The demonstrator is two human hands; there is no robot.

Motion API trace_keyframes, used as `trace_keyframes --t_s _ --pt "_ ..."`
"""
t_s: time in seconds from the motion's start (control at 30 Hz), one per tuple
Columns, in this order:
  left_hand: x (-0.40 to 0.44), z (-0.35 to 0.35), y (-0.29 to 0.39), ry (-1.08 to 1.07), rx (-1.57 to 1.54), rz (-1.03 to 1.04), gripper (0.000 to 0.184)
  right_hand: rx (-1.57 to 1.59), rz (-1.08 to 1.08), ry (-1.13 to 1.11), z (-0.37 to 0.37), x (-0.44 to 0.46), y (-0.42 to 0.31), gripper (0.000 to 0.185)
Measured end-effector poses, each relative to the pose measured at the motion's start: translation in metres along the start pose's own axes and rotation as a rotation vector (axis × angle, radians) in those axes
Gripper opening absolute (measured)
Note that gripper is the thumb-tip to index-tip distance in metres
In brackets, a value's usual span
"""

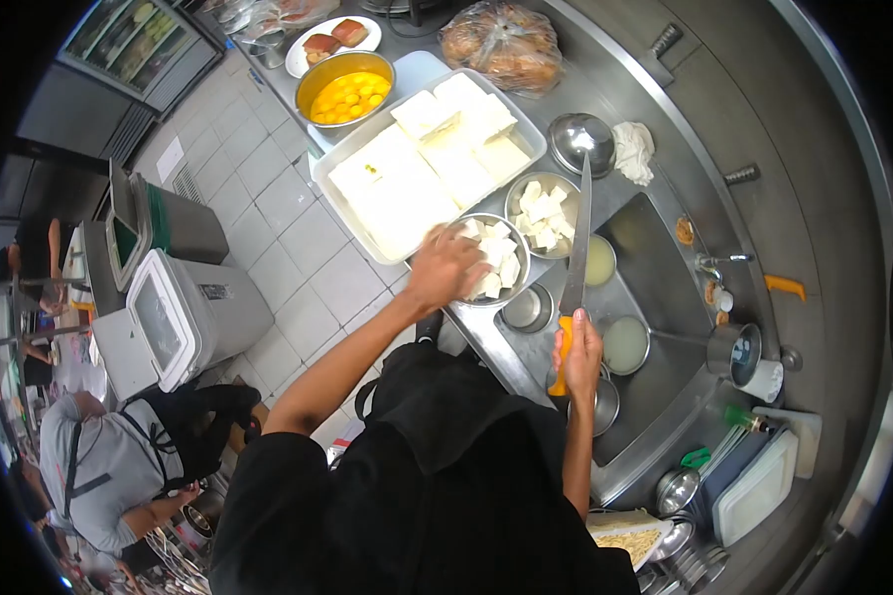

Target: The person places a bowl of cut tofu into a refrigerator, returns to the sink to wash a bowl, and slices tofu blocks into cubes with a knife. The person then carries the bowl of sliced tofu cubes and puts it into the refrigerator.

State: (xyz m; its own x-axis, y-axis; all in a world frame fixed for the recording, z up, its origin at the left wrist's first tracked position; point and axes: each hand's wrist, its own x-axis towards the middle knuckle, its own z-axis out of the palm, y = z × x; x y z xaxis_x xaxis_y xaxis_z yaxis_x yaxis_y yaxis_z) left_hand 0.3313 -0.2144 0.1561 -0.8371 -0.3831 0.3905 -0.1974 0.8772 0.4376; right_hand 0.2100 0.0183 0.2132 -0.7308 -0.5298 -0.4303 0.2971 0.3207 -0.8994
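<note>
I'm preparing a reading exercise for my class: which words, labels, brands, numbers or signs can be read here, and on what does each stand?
No text can be read.
Small dark label on the pale grey plastic bin with a hinged lid: too small and blurred to read.
Long steel knife with an orange handle, in the right hand: no readable marking.

I can read no word, brand or number from the place where I stand. On the side of the pale grey bin [243, 319], on the floor at the left, there is one small dark label [213, 292]. It is too small and too blurred, so I cannot tell what it says.
</note>
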Motion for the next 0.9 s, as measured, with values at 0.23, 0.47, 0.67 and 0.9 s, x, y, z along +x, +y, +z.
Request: trace_keyframes --t_s 0.23,0.47,0.67,0.9 --pt "0.014 -0.001 0.01 0.106 -0.094 0.042 0.025 0.052 0.02 0.035 -0.007 0.001 0.012 0.041" --pt "0.005 0.019 0.009 0.084 0.016 -0.138 0.03 -0.039 -0.008 0.015 -0.001 0.001 0.004 0.041" --pt "0.003 0.001 0.01 0.075 0.151 -0.194 0.028 -0.013 -0.032 0.034 -0.009 -0.006 0.013 0.04" --pt "-0.034 0.016 0.05 -0.072 0.071 -0.207 0.03 -0.005 -0.033 0.025 -0.009 -0.002 0.011 0.039"
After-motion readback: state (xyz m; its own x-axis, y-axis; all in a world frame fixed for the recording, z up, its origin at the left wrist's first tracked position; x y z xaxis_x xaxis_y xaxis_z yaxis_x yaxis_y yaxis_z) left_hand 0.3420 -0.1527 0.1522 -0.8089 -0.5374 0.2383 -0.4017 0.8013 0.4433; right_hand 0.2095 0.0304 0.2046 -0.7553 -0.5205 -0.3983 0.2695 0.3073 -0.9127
